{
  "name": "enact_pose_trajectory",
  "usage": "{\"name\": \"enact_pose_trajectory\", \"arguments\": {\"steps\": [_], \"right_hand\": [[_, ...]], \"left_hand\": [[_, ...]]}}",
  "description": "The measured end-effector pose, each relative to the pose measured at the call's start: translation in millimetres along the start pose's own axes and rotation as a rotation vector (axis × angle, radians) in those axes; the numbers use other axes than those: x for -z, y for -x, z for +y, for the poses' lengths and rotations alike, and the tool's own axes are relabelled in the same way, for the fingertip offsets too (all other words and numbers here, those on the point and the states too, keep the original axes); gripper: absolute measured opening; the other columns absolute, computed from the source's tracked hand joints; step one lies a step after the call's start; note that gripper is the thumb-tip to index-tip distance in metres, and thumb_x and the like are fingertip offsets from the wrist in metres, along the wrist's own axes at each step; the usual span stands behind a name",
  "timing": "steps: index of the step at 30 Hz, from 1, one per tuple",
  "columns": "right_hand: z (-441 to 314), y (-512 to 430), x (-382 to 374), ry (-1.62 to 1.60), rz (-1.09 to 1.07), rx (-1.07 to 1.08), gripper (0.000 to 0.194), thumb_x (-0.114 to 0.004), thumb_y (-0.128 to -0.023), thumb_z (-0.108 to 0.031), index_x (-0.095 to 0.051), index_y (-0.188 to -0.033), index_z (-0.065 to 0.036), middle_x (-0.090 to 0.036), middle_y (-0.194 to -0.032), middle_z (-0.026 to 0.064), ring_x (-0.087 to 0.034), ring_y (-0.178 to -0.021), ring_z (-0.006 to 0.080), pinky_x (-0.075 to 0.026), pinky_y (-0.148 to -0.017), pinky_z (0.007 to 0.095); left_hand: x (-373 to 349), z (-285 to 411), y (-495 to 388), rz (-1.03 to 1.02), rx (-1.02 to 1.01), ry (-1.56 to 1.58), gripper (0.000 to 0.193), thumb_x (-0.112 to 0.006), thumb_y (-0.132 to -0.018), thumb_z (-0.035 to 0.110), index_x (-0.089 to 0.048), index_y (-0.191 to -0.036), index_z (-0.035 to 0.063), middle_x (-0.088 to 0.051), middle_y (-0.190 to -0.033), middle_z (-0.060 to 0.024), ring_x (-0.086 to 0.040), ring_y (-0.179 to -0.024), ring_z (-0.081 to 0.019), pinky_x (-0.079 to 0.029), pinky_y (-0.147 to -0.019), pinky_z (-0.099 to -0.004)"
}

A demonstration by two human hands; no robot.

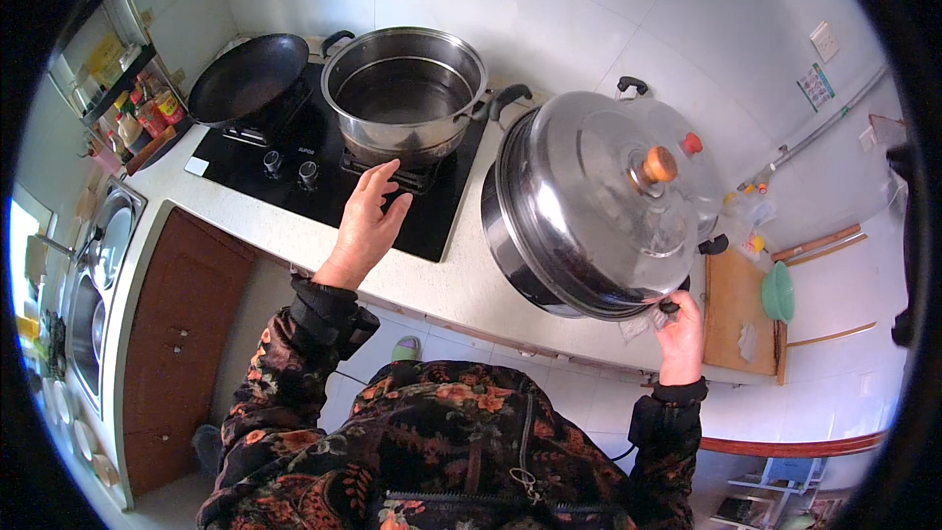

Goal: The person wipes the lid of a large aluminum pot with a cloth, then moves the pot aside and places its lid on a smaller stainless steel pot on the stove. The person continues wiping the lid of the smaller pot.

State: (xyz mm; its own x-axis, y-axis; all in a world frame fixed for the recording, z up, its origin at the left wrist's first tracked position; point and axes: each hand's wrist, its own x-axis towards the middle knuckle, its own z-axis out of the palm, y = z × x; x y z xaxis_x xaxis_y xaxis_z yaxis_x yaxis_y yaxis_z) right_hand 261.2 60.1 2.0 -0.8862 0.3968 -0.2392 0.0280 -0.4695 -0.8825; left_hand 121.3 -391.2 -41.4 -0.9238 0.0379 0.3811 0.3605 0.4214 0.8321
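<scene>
My left hand (370,224) is raised over the front of the black gas hob (412,228), fingers apart and empty. Just beyond its fingertips, a stainless steel steamer pot (405,136) sits lidless on the right burner; its inside looks dark. On the counter to the right stands a large steel pot (526,250), covered by a domed lid (581,162) with a wooden knob (657,164). My right hand (678,327) grips this pot's near side handle (668,305). A crumpled greyish cloth or bag (640,325) hangs beside that hand.
A black wok (250,81) rests tilted on the left burner. Condiment bottles (151,114) crowd the left corner above a steel sink (110,235). Behind the large pot is another lid with a red knob (690,143). A wooden board (736,309) and green basket (778,292) lie right.
</scene>
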Motion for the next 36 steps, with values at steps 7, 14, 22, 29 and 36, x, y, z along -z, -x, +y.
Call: {"name": "enact_pose_trajectory", "arguments": {"steps": [7, 14, 22, 29, 36], "right_hand": [[30.7, -1.0, 30.3, 0.124, -0.110, -0.085, 0.017, -0.055, -0.087, -0.010, -0.064, -0.096, 0.002, -0.070, -0.088, 0.0121, -0.064, -0.073, 0.0169, -0.045, -0.057, 0.0271], [62.0, -5.9, 38.7, 0.187, -0.163, -0.161, 0.019, -0.054, -0.086, -0.012, -0.066, -0.095, 0.000, -0.071, -0.086, 0.0108, -0.060, -0.068, 0.0121, -0.037, -0.051, 0.0244], [89.2, -28.0, 49.2, 0.274, -0.145, -0.282, 0.018, -0.059, -0.085, -0.018, -0.068, -0.098, -0.007, -0.066, -0.088, 0.0001, -0.061, -0.079, 0.0112, -0.041, -0.062, 0.0273], [104.4, -56.0, 60.6, 0.337, -0.187, -0.268, 0.025, -0.055, -0.089, -0.021, -0.068, -0.103, -0.004, -0.068, -0.090, 0.0001, -0.063, -0.083, 0.0127, -0.050, -0.070, 0.0313], [122.6, -76.1, 74.3, 0.218, -0.099, -0.281, 0.024, -0.059, -0.094, -0.020, -0.065, -0.114, -0.007, -0.066, -0.099, 0.0015, -0.060, -0.085, 0.0111, -0.046, -0.067, 0.0276]], "left_hand": [[-40.3, 6.7, 18.4, -0.064, 0.081, 0.011, 0.045, -0.064, -0.093, 0.015, -0.051, -0.134, 0.0011, -0.059, -0.124, -0.0173, -0.065, -0.101, -0.0267, -0.053, -0.081, -0.0352], [-72.9, -10.2, 35.3, -0.034, 0.143, 0.025, 0.048, -0.059, -0.098, 0.025, -0.048, -0.136, -0.0025, -0.059, -0.126, -0.0220, -0.066, -0.102, -0.0288, -0.053, -0.087, -0.0359], [-84.5, -38.5, 60.3, -0.025, 0.243, -0.100, 0.048, -0.058, -0.098, 0.028, -0.051, -0.134, -0.0033, -0.060, -0.124, -0.0231, -0.066, -0.102, -0.0301, -0.052, -0.089, -0.0355], [-99.7, -53.1, 57.4, -0.088, 0.244, -0.143, 0.048, -0.060, -0.096, 0.028, -0.052, -0.132, -0.0041, -0.060, -0.121, -0.0233, -0.066, -0.098, -0.0303, -0.053, -0.086, -0.0365], [-106.8, -62.3, 47.3, -0.167, 0.245, -0.073, 0.051, -0.064, -0.093, 0.024, -0.049, -0.135, -0.0021, -0.060, -0.118, -0.0222, -0.065, -0.093, -0.0272, -0.053, -0.083, -0.0363]]}}
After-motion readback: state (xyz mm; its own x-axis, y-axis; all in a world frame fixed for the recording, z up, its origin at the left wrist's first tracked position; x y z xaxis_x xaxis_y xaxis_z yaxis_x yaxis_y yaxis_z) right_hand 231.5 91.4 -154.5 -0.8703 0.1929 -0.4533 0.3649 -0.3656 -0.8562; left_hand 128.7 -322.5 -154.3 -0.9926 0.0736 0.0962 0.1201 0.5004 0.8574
